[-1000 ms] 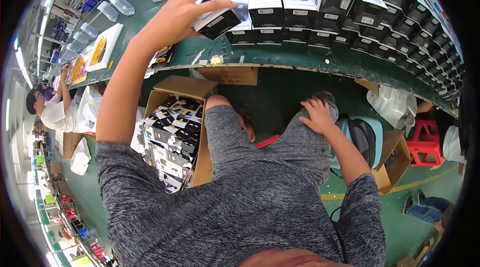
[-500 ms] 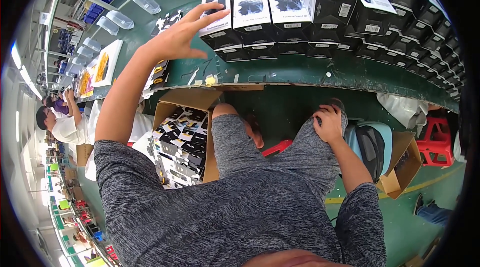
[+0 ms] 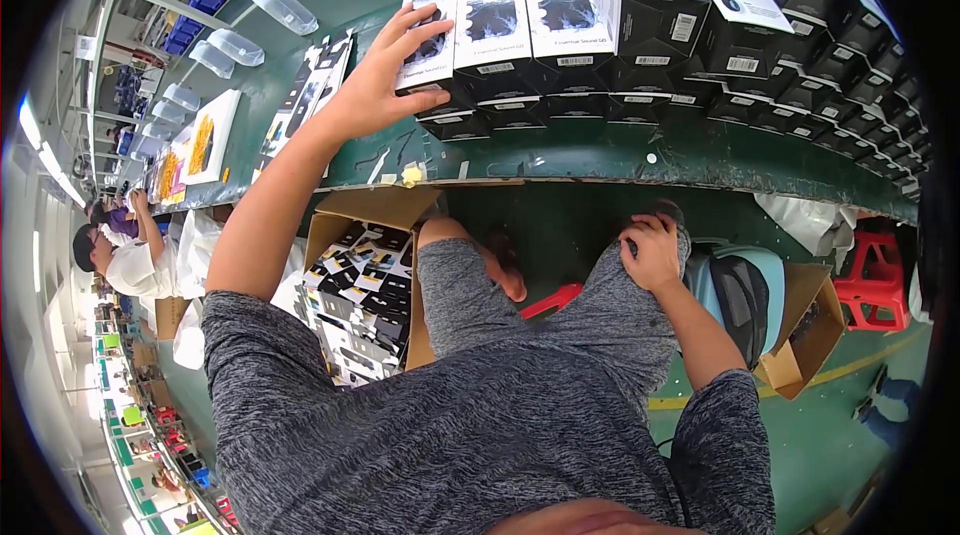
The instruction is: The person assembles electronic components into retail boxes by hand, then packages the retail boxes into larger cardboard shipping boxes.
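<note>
My left hand (image 3: 385, 75) is at the left end of a row of black-and-white boxes on the green table. Its fingers are spread over the white front of the leftmost box (image 3: 428, 53), and the thumb lies along that box's near lower edge. Two similar boxes stand beside it, the middle box (image 3: 490, 20) and a right-hand box (image 3: 562, 10), each with a dark speaker-like picture. My right hand (image 3: 652, 250) rests on my right knee, fingers loosely spread, holding nothing.
More dark boxes (image 3: 742, 65) stand stacked to the right. Printed card sheets (image 3: 308, 85) and clear plastic trays (image 3: 285, 7) lie on the table's left. Below stands an open carton (image 3: 425, 205) of printed cards. A red stool (image 3: 873, 280) is at right; a person (image 3: 140, 260) sits at left.
My left hand has come lower onto the leftmost box, its thumb moving from free air to the box's lower edge. The right hand stays on the knee.
</note>
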A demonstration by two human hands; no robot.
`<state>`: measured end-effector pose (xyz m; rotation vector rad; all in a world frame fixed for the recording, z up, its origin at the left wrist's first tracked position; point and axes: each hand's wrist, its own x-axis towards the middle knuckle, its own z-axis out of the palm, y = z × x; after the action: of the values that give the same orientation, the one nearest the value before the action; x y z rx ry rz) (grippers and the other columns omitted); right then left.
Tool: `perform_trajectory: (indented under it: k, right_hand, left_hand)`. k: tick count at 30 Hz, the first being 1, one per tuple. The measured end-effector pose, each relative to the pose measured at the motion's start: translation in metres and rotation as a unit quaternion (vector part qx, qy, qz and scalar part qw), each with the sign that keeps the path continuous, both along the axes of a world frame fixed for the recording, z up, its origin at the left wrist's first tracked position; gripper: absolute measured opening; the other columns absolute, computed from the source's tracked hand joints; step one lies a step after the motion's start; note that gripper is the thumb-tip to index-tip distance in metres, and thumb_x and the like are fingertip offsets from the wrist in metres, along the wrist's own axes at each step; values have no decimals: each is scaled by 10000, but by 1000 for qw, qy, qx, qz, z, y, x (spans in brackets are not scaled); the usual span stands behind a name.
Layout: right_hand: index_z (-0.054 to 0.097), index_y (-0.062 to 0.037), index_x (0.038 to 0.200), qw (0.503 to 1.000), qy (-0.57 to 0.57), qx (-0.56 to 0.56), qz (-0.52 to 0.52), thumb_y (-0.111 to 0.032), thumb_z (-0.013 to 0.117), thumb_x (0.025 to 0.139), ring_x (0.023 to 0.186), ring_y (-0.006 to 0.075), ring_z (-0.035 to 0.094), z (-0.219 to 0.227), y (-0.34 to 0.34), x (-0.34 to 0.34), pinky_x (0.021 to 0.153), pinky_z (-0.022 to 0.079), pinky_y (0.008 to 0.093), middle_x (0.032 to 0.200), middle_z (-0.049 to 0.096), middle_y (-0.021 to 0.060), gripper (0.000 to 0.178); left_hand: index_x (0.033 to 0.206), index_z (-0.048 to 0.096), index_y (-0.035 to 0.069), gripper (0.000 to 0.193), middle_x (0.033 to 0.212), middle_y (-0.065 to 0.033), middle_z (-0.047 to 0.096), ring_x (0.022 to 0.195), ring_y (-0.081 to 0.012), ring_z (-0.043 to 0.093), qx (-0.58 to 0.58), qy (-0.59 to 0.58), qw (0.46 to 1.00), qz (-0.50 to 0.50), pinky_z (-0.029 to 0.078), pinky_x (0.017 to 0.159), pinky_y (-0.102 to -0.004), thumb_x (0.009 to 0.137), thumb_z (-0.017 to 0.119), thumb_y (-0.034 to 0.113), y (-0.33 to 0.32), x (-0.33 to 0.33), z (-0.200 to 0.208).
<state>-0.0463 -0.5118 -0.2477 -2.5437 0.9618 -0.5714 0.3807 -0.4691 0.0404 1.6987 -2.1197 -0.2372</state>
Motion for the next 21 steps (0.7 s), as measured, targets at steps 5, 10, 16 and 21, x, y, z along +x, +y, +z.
perform_trajectory:
  k: [5,10,16,21]
  right_hand:
    - [715,-125,804,1000,6,3,13,-172,689,773,1161,233,616,-6,2,-4,1098,355,503,936,737,56,62]
    - [708,-131,792,1000,-5,11,14,-179,691,766,1160,231,617,-4,1,-2,1092,363,502,926,735,56,58]
    - [715,-137,788,1000,-9,27,11,-198,687,770,1156,225,616,-7,-5,-7,1089,368,479,960,730,59,69]
    - [716,-142,776,999,-27,25,6,-199,687,769,1144,223,619,-3,-5,1,1085,369,471,943,723,50,64]
  left_hand:
    - [1407,551,92,719,1531,-147,468,1506,-342,314,8,27,1000,-4,230,1229,-469,810,796,410,-6,14,13]
    - [1363,568,48,598,1341,-134,596,1346,-283,490,-82,3,997,15,322,1159,-385,896,722,388,-44,29,34]
    - [1443,504,-20,624,1392,-152,582,1327,-268,512,-106,178,974,-92,385,1118,-374,1039,572,452,-188,-103,98]
    - [1400,557,-11,735,1347,-140,614,1285,-249,539,-103,182,973,-93,431,1067,-378,1036,459,620,-288,-152,129]
